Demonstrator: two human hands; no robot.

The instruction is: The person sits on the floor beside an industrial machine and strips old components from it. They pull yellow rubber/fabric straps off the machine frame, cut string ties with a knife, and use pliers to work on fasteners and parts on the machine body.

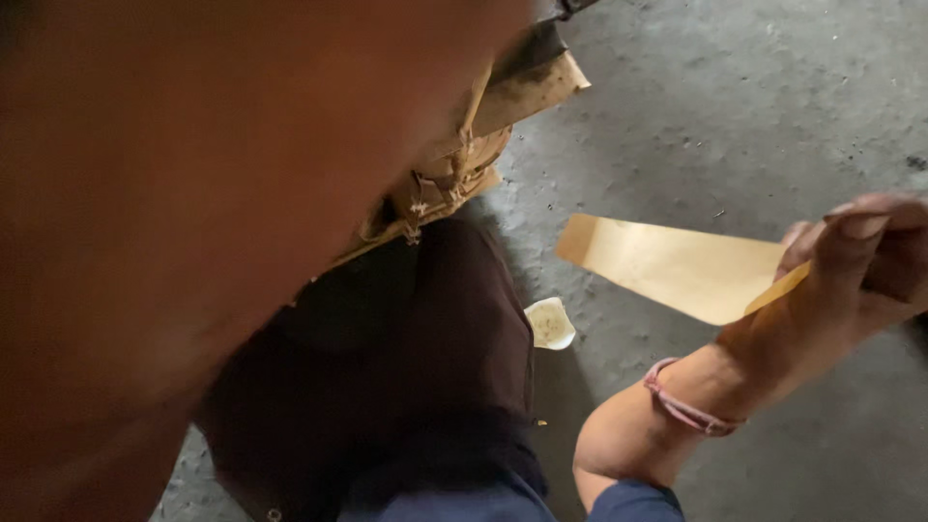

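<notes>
At the right edge of the head view, the right hand (855,261) holds a flat tan paper piece (677,266), seemingly an envelope or a cut sheet of kraft paper. The thumb lies pressed across the top of the sheet's near end and the other fingers (802,232) curl beneath it, so the paper is pinched between them. The sheet sticks out leftward from the hand, raised above the floor and slightly tilted, its far corner pointing toward the middle of the view. A pink band (686,411) circles the wrist of that hand, and a bit of blue sleeve (628,503) shows at the elbow.

Below the sheet's far end, on the grey concrete floor (754,97), sits a small white cup-like dish (551,324) with a pale residue inside, just beside a dark brown cloth (416,358) that looks like the person's clothed leg. Above the cloth, near the top middle, lies a stack of worn tan paper or cardboard pieces (483,135) with frayed edges, tied with string.

A large blurred reddish-brown shape (193,193) fills the whole left half of the view, very close to the camera; it appears to be the left arm, and its fingers are out of sight, so I cannot tell how they are set.
</notes>
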